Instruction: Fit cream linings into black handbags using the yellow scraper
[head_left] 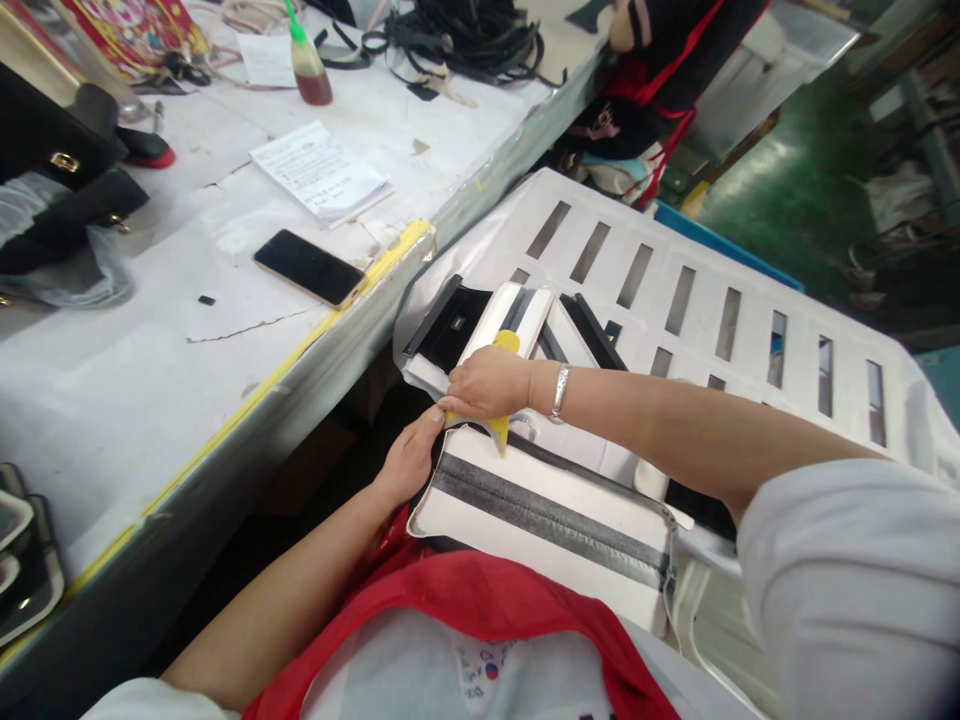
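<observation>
My right hand (491, 382), a bracelet on its wrist, is closed around a yellow flat tool (498, 436) with a curved, pointed lower end. Part of the tool also shows above the knuckles. It rests at the upper left corner of a white bag piece (540, 500) with a dark grey stripe and black edging, which lies in front of my body. My left hand (409, 455) grips that piece's left edge near the corner, its fingers partly hidden and its thumb close to my right hand. Beyond my hands lie similar white pieces (517, 305) with grey stripes and black parts.
A white slotted crate (667, 290) supports the pieces. On the white worktable (187, 400) to the left lie a phone (309, 267), a written paper (319, 172), a green-capped bottle (310, 75) and black straps (465, 35). Black bags (60, 160) stand at far left.
</observation>
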